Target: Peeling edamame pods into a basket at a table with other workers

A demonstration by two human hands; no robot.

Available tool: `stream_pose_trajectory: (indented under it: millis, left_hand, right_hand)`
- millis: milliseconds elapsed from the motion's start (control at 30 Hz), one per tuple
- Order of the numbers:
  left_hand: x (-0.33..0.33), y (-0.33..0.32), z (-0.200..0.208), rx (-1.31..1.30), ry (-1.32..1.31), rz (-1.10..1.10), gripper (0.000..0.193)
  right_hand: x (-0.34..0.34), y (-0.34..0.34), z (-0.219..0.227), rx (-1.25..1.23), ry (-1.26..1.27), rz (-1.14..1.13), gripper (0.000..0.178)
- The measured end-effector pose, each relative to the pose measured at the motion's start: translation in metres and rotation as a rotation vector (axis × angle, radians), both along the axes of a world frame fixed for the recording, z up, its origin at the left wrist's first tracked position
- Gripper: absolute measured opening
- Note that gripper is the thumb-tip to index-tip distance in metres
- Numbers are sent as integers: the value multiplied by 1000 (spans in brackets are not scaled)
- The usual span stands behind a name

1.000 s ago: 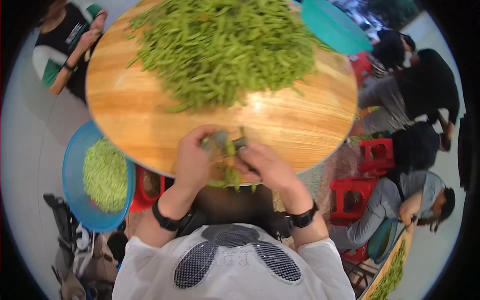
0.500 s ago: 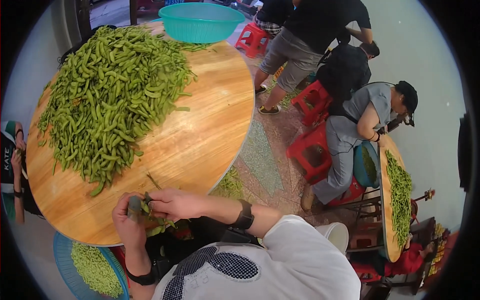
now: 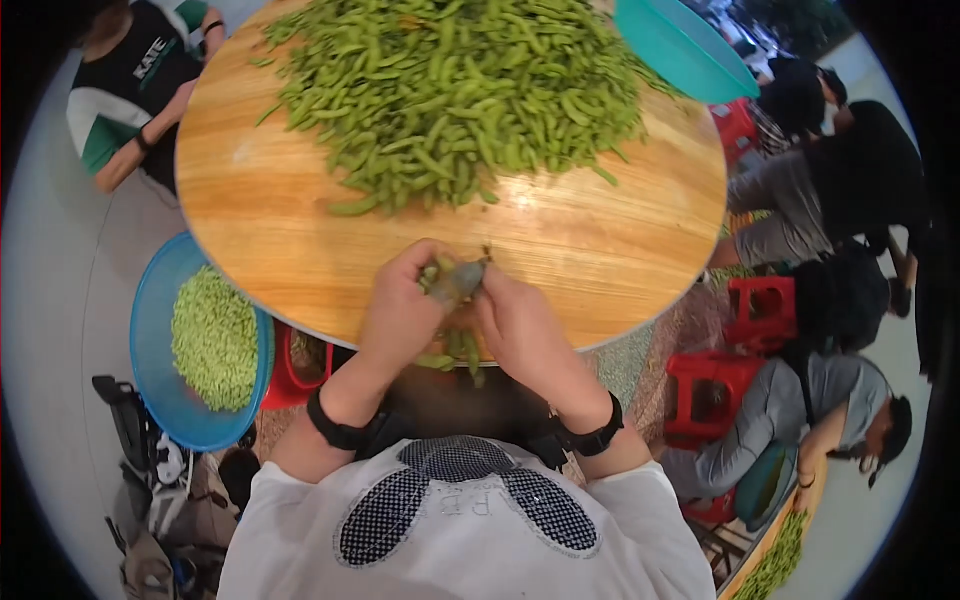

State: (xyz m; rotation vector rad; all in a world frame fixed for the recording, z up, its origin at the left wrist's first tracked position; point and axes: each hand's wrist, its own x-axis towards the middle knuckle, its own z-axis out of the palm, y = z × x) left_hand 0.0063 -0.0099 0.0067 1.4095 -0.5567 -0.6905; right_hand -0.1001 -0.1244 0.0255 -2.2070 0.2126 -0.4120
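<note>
My left hand [image 3: 405, 305] is closed around green soybean pods [image 3: 430, 275] at the near edge of the round wooden table [image 3: 270, 235]. A grey cover [image 3: 458, 284] sits on its thumb. My right hand [image 3: 520, 320] meets it, fingers pinched at the grey thumb tip; what they grip is mostly hidden, though a dark stem end pokes up there. A few more pods [image 3: 465, 350] show below and between the hands, by the table edge. Beyond them a large heap of soybean pods [image 3: 470, 100] covers the far part of the table.
A blue basket [image 3: 143, 350] of shelled beans [image 3: 213, 340] stands at the left, beside a red stool [image 3: 290, 385]. A turquoise basin [image 3: 685, 50] rests at the table's far right. Another person [image 3: 140, 100] sits across at the left; others occupy red stools [image 3: 705, 395] at the right.
The view has swung left, so the table and heap now lie straight ahead. My hands stay together at the table edge, with the right hand still pinching beside the left thumb.
</note>
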Motion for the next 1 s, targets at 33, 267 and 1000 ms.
stream_pose_trajectory:
  millis: [33,267,1000]
  left_hand:
    - [1,2,-2,38,-137,10,18]
    - [5,4,-2,-302,670,-30,14]
    - [9,23,-9,-162,465,-103,31]
  right_hand:
    - [3,5,7,-6,63,-33,10]
    - [6,-3,8,65,165,-55,11]
    - [15,-19,12,543,-34,59,13]
